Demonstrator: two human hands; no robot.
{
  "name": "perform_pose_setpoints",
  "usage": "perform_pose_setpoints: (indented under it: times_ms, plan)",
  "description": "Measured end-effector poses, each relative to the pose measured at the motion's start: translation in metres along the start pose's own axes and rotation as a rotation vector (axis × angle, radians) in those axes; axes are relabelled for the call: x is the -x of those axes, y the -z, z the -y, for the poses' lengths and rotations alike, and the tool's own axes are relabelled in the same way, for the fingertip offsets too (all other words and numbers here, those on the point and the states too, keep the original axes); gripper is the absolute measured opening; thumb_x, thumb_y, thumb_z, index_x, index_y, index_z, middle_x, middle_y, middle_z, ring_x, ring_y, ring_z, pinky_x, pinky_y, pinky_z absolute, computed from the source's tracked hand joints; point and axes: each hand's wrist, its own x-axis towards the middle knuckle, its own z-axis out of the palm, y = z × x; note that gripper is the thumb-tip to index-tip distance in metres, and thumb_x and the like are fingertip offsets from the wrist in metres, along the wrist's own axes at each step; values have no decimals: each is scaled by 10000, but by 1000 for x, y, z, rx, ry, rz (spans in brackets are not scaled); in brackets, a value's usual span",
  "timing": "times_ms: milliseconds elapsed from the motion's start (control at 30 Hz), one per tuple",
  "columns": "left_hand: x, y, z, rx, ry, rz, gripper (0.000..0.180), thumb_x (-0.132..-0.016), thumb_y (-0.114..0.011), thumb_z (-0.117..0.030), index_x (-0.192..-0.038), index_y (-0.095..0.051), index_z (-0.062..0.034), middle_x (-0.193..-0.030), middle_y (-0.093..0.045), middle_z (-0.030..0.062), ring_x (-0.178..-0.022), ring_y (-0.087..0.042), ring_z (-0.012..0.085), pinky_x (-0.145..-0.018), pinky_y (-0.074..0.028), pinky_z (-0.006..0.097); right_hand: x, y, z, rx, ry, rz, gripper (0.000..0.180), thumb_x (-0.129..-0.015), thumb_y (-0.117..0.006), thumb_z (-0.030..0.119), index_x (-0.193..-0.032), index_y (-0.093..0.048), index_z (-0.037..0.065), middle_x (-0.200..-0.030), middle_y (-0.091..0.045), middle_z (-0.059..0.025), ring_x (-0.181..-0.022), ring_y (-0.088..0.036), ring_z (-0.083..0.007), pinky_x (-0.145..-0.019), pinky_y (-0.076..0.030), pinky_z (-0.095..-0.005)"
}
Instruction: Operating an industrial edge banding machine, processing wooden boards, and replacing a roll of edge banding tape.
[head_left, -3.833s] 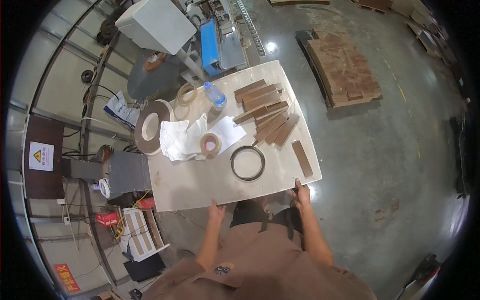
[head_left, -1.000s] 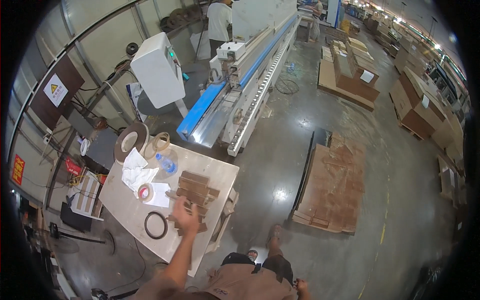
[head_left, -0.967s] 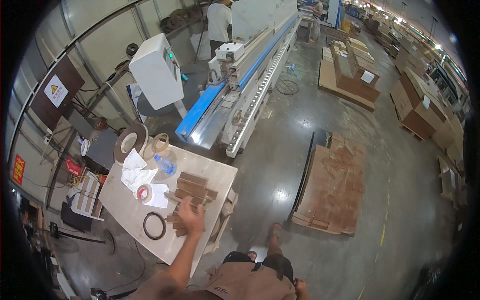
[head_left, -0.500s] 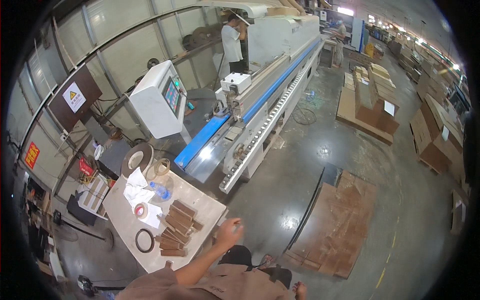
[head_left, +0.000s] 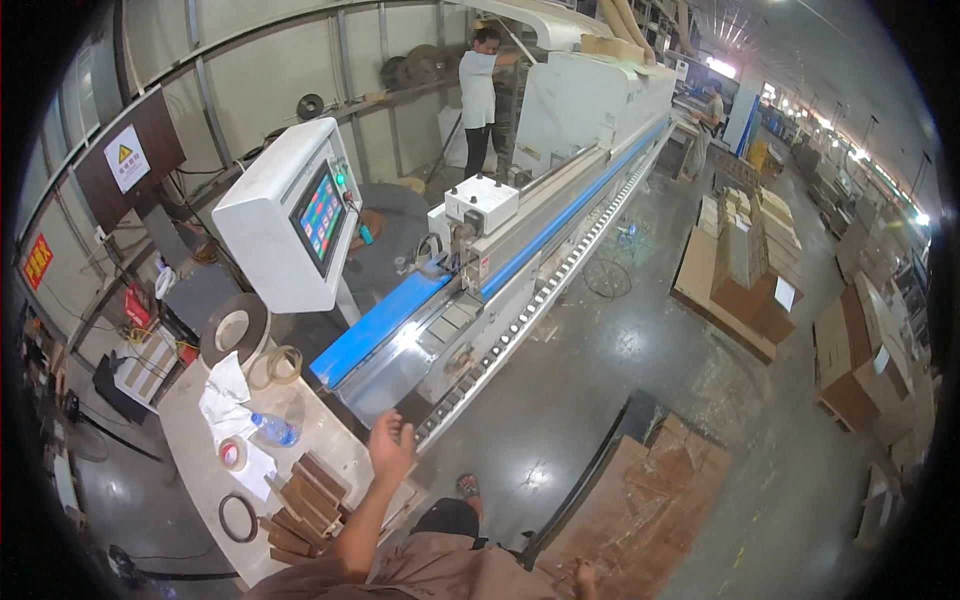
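Observation:
My left hand (head_left: 391, 447) is raised in front of me, fingers loosely bent and slightly apart, with nothing seen in it. In the picture it overlaps the near end of a long machine with a blue strip (head_left: 385, 325); I cannot tell whether it touches. At the lower edge, low by my side, hangs my right hand (head_left: 584, 575), mostly cut off, its fingers too small to read. Left of my forearm, several brown wood strips (head_left: 307, 495) lie on a pale table (head_left: 187, 440), near a black ring (head_left: 238, 517), a tape roll (head_left: 232, 454) and a plastic bottle (head_left: 274, 429).
A white control panel (head_left: 270, 220) with a lit screen stands left of the machine. Brown boards (head_left: 640, 500) lie on the floor to my right, with stacked panels (head_left: 745, 260) farther off. One person (head_left: 479, 100) stands behind the machine, another (head_left: 707, 125) at its far end.
My view has shifted, bringing the machine nearer. My left hand has moved forward and left, from beside the table's corner to the machine's near end. The person behind the machine has lowered their arms.

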Motion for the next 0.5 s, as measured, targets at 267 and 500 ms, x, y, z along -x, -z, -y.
perform_pose_setpoints:
  times_ms: [267,500]
  plan:
    - [-201,18,-20,-34,-64,-406,866,-915,-840,-211,-1594,-357,23,-1466,-485,244,-1290,-544,367,-1073,-467,469,-54,-85,102,579,162,183,336,-1063,-610,218,-1178,-688,-88,-986,-770,-157,-810,-750,-268,-630,-570,-355]
    - [-296,57,-6,-696,-177,-716,1070,-901,-844,-377,-1673,-213,11,-1675,-289,287,-1520,-351,470,-1225,-334,555,-47,-131,227,306,49,182,298,-1047,-684,250,-1142,-689,-32,-943,-771,-160,-753,-750,-225,-637,-581,-344]
